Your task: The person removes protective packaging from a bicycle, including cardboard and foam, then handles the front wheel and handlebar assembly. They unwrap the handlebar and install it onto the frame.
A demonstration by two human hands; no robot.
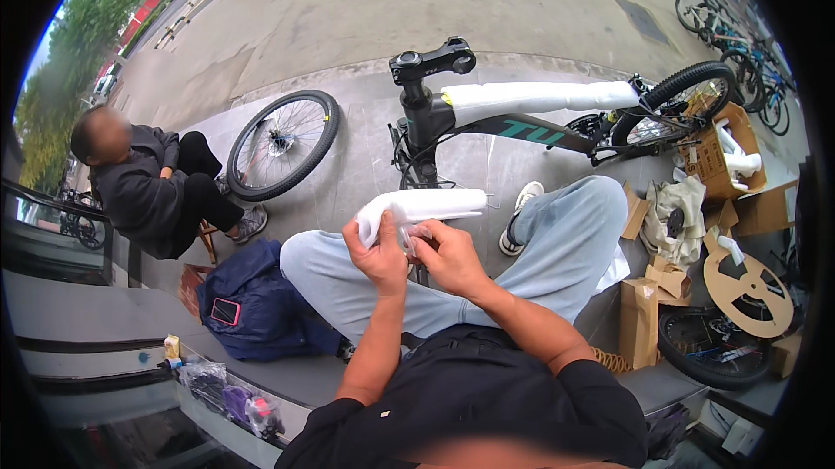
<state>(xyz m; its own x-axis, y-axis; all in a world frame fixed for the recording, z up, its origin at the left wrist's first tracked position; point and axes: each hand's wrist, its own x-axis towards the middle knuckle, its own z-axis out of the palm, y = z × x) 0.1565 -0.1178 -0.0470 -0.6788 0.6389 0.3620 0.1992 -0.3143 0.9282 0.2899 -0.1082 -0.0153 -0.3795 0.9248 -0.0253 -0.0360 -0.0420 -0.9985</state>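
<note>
My left hand (379,253) is closed on one end of a white foam sleeve (448,201), which stretches away to the right above my lap. Close beside it, my right hand (449,257) pinches a bit of clear, crinkled plastic (409,232) at the sleeve's edge. Just beyond the hands stands a dark bicycle frame (487,132) with a bare handlebar stem (435,62) on top. White foam padding (544,97) wraps its top tube. The rear wheel (683,95) is fitted. The sleeve and my hands partly hide the front fork area.
Left of the frame is a loose wheel (323,149), near a seated person (143,178). A dark blue jacket (261,295) with a phone (226,312) lies by my left leg. To the right are cardboard boxes (639,321), a cardboard disc (739,304) and another wheel (674,356).
</note>
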